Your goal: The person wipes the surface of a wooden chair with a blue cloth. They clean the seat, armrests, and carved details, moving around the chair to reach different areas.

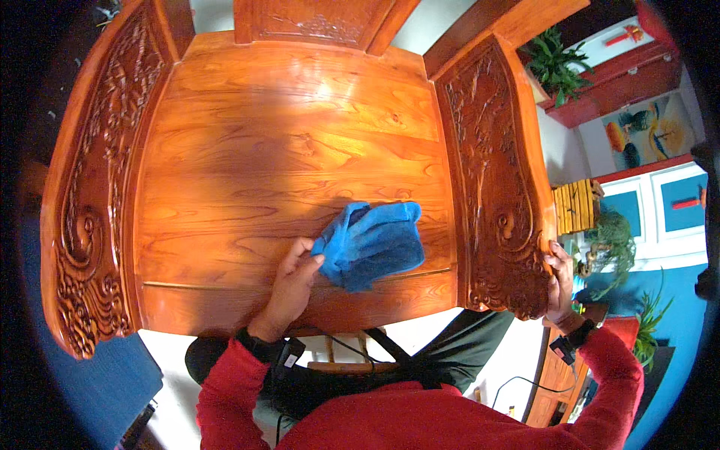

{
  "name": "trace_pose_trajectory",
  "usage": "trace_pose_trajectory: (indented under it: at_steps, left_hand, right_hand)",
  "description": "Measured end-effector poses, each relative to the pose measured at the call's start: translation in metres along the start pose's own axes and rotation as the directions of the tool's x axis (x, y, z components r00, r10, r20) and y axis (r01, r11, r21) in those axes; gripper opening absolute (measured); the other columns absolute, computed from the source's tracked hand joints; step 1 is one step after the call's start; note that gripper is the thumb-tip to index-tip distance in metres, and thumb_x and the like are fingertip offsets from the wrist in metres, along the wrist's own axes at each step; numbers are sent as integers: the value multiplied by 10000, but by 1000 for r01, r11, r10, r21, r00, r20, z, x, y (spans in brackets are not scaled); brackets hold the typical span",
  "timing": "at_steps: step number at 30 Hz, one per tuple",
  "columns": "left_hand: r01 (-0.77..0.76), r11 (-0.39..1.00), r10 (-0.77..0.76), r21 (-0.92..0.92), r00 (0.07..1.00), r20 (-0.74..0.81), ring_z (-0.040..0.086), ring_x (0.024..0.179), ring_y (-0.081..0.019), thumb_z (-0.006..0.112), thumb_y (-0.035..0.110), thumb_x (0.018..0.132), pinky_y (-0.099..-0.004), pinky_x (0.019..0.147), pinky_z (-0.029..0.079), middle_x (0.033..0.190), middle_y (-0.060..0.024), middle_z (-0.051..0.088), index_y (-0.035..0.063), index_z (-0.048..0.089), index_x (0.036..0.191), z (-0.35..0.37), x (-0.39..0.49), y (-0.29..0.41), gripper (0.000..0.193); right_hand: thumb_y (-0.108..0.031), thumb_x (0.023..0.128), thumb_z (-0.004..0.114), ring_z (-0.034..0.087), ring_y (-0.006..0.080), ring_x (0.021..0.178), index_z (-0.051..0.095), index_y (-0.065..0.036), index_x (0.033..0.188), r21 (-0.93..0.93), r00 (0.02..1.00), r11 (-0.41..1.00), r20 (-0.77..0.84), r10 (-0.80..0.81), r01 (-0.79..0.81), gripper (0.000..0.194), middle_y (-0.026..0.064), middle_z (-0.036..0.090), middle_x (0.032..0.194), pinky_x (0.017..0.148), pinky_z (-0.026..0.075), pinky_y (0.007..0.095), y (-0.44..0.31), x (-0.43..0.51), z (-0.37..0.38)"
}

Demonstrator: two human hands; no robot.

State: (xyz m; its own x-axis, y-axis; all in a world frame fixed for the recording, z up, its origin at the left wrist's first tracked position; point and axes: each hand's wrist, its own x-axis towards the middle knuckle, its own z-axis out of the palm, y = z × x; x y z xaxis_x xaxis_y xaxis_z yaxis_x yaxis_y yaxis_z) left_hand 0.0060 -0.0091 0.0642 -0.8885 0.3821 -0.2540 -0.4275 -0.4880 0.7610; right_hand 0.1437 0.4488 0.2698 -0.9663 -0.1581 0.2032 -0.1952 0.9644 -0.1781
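Observation:
Pinched between the thumb and fingers of my left hand [291,281] is a bunched blue cloth [374,242]. The cloth hangs over the front part of a glossy wooden seat [225,169]; whether it touches the wood I cannot tell. On the right, my right hand [558,278] rests on the front end of a carved armrest [489,157], its fingers curled over the outer edge. Another carved armrest [107,140] bounds the seat on the left. A carved wooden back panel [315,22] rises at the far side.
A cable [534,385] runs from my right wrist, and another [349,346] crosses near my lap. To the right are a wooden cabinet [548,377], a slatted wooden box [574,207] and potted plants [557,64]. A blue surface [107,388] lies at lower left.

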Motion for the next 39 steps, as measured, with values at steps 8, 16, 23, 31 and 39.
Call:
trace_pose_trajectory:
  at_steps: [8,16,23,31,39]
  left_hand:
    - [-56,995,69,-86,984,161,518,883,-70,528,142,996,-260,818,459,939,17,557,90,514,1046,12,-3,15,74]
    - [-88,996,93,-29,954,283,482,850,-54,537,111,999,-245,770,439,948,28,526,99,507,1074,19,-9,10,81]
    - [45,986,-127,158,821,557,495,982,-67,570,153,996,-263,868,439,1014,22,528,100,504,1128,27,-29,14,157]
    - [-54,932,-316,358,361,877,458,1188,-136,634,163,979,-322,1026,396,1213,-22,523,56,523,1210,36,-35,6,278]
    - [-67,935,-307,347,336,891,366,1398,-222,605,189,990,-398,1155,310,1492,-100,433,36,418,1461,39,-38,15,530]
  right_hand:
    - [-237,909,549,376,455,1341,580,-91,1245,-454,944,888,254,212,-77,367,283,375,1467,1093,323,538,-54,21,-10]
    - [-2,776,652,451,358,1296,665,-110,1135,-149,964,966,-194,183,-213,375,132,516,1365,1099,344,478,-128,39,50]
    - [-201,1052,465,576,213,1201,507,-30,1379,681,650,-90,725,228,-727,371,106,597,1310,1058,457,365,-182,33,180]
    - [-316,940,623,605,190,1007,586,-93,1190,732,714,-321,672,195,-601,337,59,632,1122,928,475,345,-228,38,237]
    - [-248,904,657,605,195,848,623,-81,1072,909,867,278,152,474,-311,239,55,645,960,817,499,333,-199,45,152]
